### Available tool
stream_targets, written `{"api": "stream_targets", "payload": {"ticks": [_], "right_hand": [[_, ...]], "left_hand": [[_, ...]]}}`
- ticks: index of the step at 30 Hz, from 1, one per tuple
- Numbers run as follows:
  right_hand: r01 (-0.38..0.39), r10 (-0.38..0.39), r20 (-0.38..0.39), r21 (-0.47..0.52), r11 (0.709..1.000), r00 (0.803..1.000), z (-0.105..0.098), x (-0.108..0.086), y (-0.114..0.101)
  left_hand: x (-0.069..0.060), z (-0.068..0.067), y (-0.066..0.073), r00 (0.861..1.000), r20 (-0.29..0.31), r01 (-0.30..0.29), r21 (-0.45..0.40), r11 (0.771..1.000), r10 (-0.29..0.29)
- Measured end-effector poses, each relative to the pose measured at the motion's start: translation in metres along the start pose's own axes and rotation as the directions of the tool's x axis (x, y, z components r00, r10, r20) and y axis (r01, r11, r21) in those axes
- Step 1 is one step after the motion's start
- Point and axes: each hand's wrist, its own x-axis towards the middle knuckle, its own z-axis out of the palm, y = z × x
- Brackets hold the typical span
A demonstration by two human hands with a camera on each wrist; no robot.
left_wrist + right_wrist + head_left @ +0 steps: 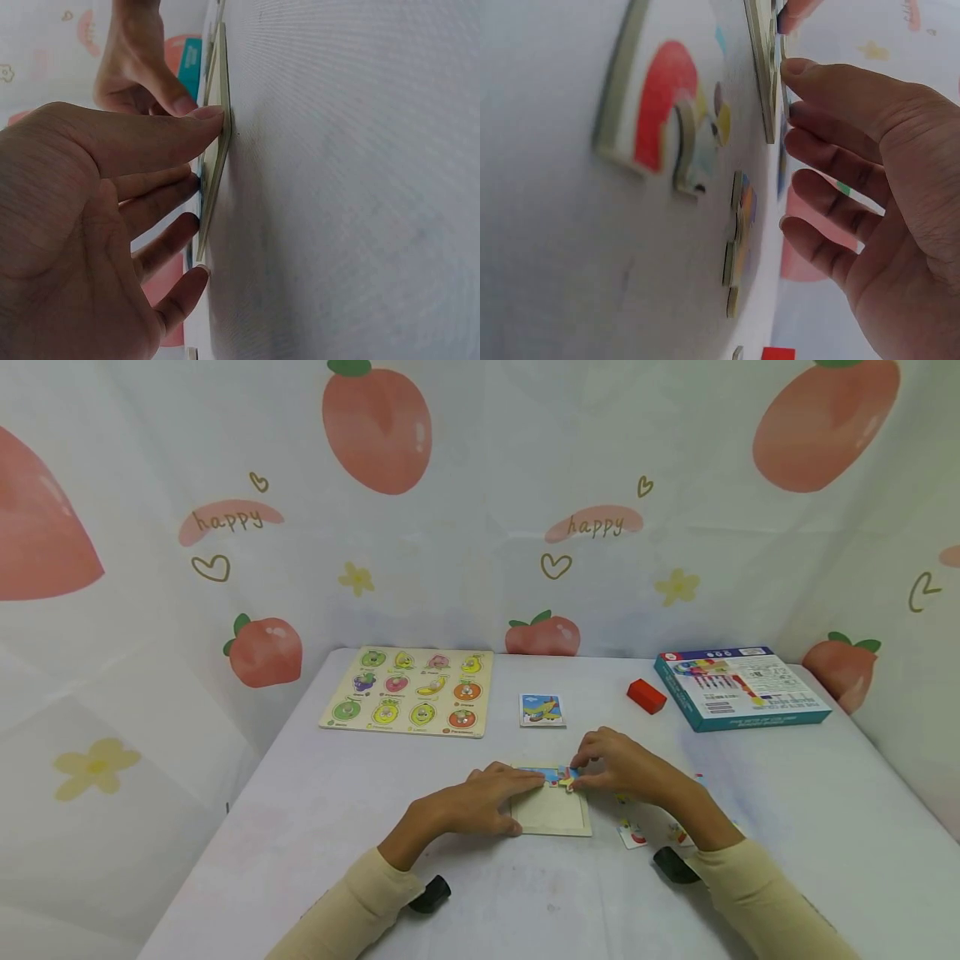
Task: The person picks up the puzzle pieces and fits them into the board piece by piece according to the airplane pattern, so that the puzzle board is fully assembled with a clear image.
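Observation:
A pale wooden puzzle frame (551, 814) lies in front of the person, with blue pieces along its far edge. The left hand (487, 799) rests on its left side, thumb at the near left corner and fingertips on a blue piece (550, 775). At the far right corner the right hand (618, 767) pinches a colourful puzzle piece (566, 777) between thumb and fingers. In the left wrist view the left thumb (172, 139) presses the frame's edge (217, 169). The right hand (877, 142) has its thumb at the piece in the right wrist view; its other fingers are partly bent.
Loose puzzle pieces (632, 834) lie right of the frame, partly under the right forearm. Farther back are a fruit board (408, 692), a small airplane picture (542, 710), a red block (646, 696) and a teal-edged box (742, 687).

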Motion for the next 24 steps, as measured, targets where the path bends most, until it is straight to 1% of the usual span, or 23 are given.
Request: {"api": "stream_targets", "payload": {"ticks": [2, 6, 8, 18, 24], "right_hand": [[-0.008, 0.008, 0.009, -0.007, 1.0, 1.0, 0.0002, 0.0008, -0.0006], [0.004, -0.004, 0.005, -0.024, 1.0, 1.0, 0.0023, 0.0022, -0.0005], [0.022, -0.022, -0.001, -0.03, 0.999, 1.0, 0.0031, 0.0026, 0.0], [0.035, -0.035, 0.006, -0.047, 0.998, 0.999, 0.0029, 0.0016, -0.0007], [0.014, -0.013, 0.021, -0.041, 0.999, 1.0, 0.0027, 0.0029, -0.0027]], "left_hand": [[0.0002, 0.0002, -0.0005, 1.0, -0.002, -0.004, -0.003, 1.0, 0.004], [0.0, 0.0005, -0.0008, 1.0, -0.004, -0.01, -0.006, 1.0, 0.01], [-0.0002, 0.0005, -0.0006, 1.0, -0.005, -0.009, -0.006, 1.0, 0.009], [0.0005, 0.0012, -0.0011, 1.0, -0.007, -0.007, 0.004, 1.0, 0.007], [0.0003, 0.001, -0.0007, 1.0, -0.005, -0.006, 0.006, 1.0, 0.006]]}}
